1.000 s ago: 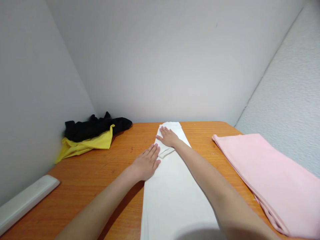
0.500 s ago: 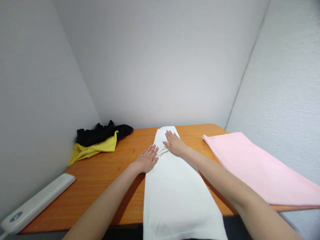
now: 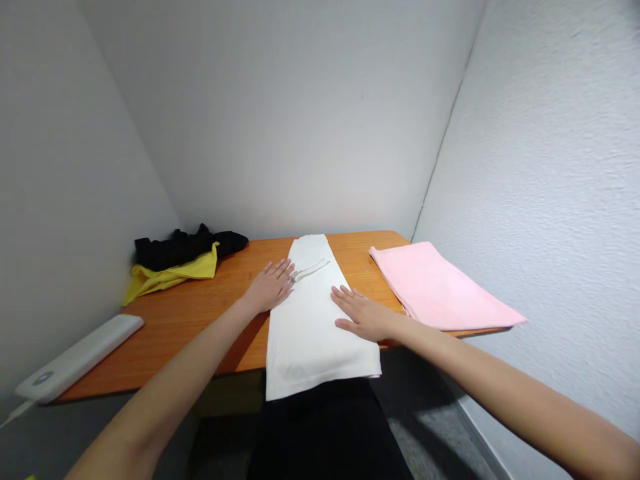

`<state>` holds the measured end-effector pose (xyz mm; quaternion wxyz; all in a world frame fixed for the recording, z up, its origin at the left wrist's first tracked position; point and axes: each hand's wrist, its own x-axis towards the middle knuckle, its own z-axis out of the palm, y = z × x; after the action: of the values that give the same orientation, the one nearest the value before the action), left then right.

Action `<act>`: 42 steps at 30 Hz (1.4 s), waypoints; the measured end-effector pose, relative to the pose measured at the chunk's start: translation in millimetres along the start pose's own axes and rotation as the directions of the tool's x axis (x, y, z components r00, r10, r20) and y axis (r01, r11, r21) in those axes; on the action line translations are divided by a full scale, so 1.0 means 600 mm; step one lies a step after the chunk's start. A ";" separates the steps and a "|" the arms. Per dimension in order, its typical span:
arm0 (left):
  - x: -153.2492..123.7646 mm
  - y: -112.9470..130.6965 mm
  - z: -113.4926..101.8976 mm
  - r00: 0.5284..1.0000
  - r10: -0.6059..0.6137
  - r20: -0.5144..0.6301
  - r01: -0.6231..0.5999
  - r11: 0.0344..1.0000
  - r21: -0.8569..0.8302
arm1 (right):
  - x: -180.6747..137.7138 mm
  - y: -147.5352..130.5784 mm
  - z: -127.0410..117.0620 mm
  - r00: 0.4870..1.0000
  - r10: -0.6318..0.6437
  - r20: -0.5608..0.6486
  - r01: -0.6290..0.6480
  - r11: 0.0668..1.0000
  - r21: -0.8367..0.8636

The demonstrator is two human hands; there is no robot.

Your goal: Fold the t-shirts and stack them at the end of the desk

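A long white folded cloth [image 3: 310, 320] lies along the middle of the orange table [image 3: 200, 313], and its near end hangs over the front edge. My left hand [image 3: 270, 287] rests flat on the cloth's left edge, fingers stretched out, close to a small folded strip near the far end. On the right side of the cloth my right hand [image 3: 363, 313] lies flat, fingers spread, nearer to me. Neither hand holds anything.
A folded pink cloth [image 3: 435, 287] lies at the table's right, against the wall. A black garment [image 3: 187, 245] on a yellow one [image 3: 170, 275] sits in the far left corner. A white flat device [image 3: 75, 357] rests at the near left edge. Walls close in three sides.
My right hand has slid back along the white cloth from its far end toward me. The left hand stays by the cloth's left edge. The view has pulled back, showing the table's front edge.
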<state>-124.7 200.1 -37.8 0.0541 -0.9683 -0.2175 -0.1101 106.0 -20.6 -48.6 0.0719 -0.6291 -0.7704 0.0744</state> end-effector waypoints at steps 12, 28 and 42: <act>-0.061 0.063 -0.043 0.992 0.009 -0.123 -0.019 0.996 -0.083 | 0.021 0.015 -0.030 0.981 0.059 -0.184 -0.077 0.993 -0.093; 0.008 0.088 -0.021 0.993 -0.048 -0.106 0.070 0.974 0.214 | 0.198 0.122 -0.015 0.937 0.208 -0.282 -0.250 0.961 -0.121; 0.031 0.098 -0.019 0.994 -0.067 -0.081 0.087 0.961 0.263 | 0.203 0.124 -0.014 0.931 0.218 -0.292 -0.273 0.948 -0.163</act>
<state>-85.1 153.1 -25.8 0.1873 -0.9385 -0.2658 -0.1165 154.7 113.9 -53.4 0.1027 -0.7290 -0.6718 -0.0818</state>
